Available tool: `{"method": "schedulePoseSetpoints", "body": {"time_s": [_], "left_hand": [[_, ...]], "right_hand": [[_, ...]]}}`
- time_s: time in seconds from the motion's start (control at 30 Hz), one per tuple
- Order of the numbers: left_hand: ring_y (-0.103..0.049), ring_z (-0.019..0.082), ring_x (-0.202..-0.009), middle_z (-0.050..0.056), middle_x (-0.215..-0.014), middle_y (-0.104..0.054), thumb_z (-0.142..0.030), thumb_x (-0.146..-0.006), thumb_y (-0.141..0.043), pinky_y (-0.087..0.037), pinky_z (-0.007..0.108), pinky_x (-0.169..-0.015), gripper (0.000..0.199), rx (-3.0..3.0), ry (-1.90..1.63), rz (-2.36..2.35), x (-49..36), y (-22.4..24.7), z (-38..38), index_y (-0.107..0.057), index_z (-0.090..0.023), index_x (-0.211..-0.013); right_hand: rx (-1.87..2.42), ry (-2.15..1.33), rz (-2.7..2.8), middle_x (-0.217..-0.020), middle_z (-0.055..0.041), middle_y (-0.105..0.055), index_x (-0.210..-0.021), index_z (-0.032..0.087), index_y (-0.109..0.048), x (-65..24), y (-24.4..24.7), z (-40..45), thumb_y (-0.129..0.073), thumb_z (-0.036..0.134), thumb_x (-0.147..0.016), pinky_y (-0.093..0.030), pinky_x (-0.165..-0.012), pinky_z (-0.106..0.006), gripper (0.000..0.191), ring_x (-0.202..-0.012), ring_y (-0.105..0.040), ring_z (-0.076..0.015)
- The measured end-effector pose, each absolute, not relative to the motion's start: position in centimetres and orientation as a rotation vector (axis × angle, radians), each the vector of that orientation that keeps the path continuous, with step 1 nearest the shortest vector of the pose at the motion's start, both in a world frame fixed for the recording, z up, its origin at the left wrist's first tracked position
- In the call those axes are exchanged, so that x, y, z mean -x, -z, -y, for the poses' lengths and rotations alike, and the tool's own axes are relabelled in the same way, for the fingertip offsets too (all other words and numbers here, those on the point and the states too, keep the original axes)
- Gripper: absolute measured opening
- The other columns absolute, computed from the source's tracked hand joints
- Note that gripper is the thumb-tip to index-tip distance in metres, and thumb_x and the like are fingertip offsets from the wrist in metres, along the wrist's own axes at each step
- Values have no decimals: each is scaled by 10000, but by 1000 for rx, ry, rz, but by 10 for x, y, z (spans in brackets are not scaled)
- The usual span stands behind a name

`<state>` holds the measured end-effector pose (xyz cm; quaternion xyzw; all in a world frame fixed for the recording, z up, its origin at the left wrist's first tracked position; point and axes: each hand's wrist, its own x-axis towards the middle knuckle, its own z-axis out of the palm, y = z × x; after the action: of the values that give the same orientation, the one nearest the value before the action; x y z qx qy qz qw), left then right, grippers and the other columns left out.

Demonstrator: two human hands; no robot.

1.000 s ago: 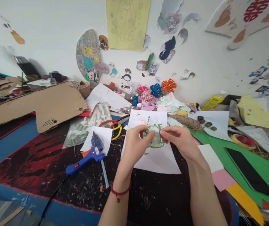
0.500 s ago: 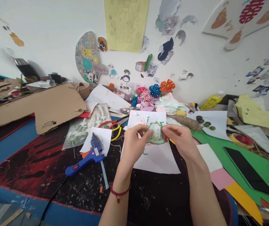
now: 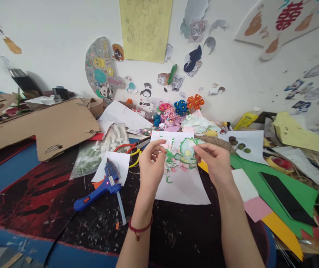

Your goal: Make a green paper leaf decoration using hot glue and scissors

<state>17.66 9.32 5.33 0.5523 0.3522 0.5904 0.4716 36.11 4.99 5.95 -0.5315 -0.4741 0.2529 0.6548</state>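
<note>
Between thumb and fingers my right hand (image 3: pixel 215 158) holds a pale, green-edged cutout (image 3: pixel 187 150) with a yellow spot, by its right side. My left hand (image 3: pixel 154 160) is to the left of the cutout, apart from it, with fingers curled and thumb near the fingertips; whether anything small is between them cannot be made out. Under both hands lies a white paper sheet (image 3: pixel 181 190) with green and pink scraps (image 3: pixel 172 158) on it. A blue glue gun (image 3: pixel 98 191) with a lit red light rests on the left, its tip over a small white paper.
Red and yellow-handled pliers (image 3: pixel 131 149) lie behind the glue gun. At left is a big cardboard piece (image 3: pixel 61 126). Craft flowers (image 3: pixel 173 111) and twine (image 3: pixel 216 143) stand at the back. A black phone (image 3: pixel 287 199) rests on green sheets at right.
My left hand has let go of the cutout and moved left. The cutout, now in my right hand alone, is turned and raised slightly. The view has shifted a little.
</note>
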Motion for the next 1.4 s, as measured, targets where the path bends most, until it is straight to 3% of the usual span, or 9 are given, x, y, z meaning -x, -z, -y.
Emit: {"method": "schedulePoseSetpoints", "body": {"time_s": [0.2, 0.3, 0.37, 0.5, 0.7, 0.93, 1.07, 1.23, 1.4], "left_hand": [[-448, 111, -635, 19, -888, -612, -156, -783, -617, -379, 258, -583, 282, -1437, -1387, -909, -177, -53, -92, -725, -186, -1043], [-514, 120, -662, 39, -942, -657, -285, -827, -698, -427, 265, -602, 260, -1499, -1303, -850, -179, -53, -92, -745, -189, -1064], [-577, 138, -675, 49, -899, -710, -343, -844, -715, -459, 275, -615, 215, -1526, -1243, -795, -181, -52, -91, -766, -181, -976], [-653, 170, -712, 58, -807, -753, -309, -853, -715, -507, 298, -679, 152, -1505, -1240, -770, -183, -51, -90, -752, -168, -810], [-673, 175, -721, 59, -821, -757, -321, -847, -725, -532, 299, -691, 157, -1451, -1274, -766, -183, -50, -91, -748, -167, -824], [-592, 148, -607, 27, -679, -690, -347, -825, -746, -457, 268, -567, 194, -1481, -1238, -794, -183, -50, -89, -732, -161, -769], [-597, 146, -631, 31, -724, -704, -326, -837, -730, -482, 274, -611, 172, -1474, -1264, -809, -182, -52, -88, -730, -163, -784], [-610, 147, -654, 28, -749, -714, -309, -837, -732, -494, 278, -649, 151, -1485, -1289, -817, -182, -52, -88, -722, -172, -775], [-594, 139, -647, 18, -745, -705, -306, -848, -731, -482, 271, -642, 141, -1516, -1327, -833, -181, -53, -87, -724, -178, -792]], "right_hand": [[1185, -527, 1061, -556, 14, -606, -743, 188, -760, -363, -57, -52, -832, 350, -763, -421, -498, -269, 178, -516, -517, -129], [1165, -510, 1058, -558, 16, -610, -733, 188, -753, -362, -57, -52, -837, 343, -759, -424, -496, -266, 178, -510, -525, -127], [1152, -526, 1061, -562, 19, -610, -734, 191, -751, -361, -57, -52, -839, 343, -762, -427, -492, -259, 178, -504, -527, -120], [1161, -652, 1088, -608, 13, -637, -785, 195, -761, -361, -56, -50, -825, 409, -778, -459, -489, -257, 223, -501, -561, -121], [1224, -829, 1183, -554, -9, -662, -695, 162, -744, -358, -58, -46, -875, 353, -734, -460, -496, -237, 236, -493, -587, -119], [1204, -845, 1200, -535, -2, -661, -695, 172, -750, -358, -60, -46, -841, 370, -785, -454, -517, -232, 235, -506, -587, -113], [1197, -873, 1201, -538, -7, -668, -756, 177, -760, -360, -59, -45, -794, 416, -830, -451, -510, -237, 252, -519, -612, -125], [1217, -883, 1204, -595, -9, -694, -800, 176, -762, -359, -60, -44, -861, 342, -764, -467, -516, -242, 198, -530, -635, -131], [1206, -885, 1251, -589, -9, -682, -791, 179, -772, -360, -61, -43, -799, 363, -835, -464, -533, -244, 191, -553, -626, -126]]}}
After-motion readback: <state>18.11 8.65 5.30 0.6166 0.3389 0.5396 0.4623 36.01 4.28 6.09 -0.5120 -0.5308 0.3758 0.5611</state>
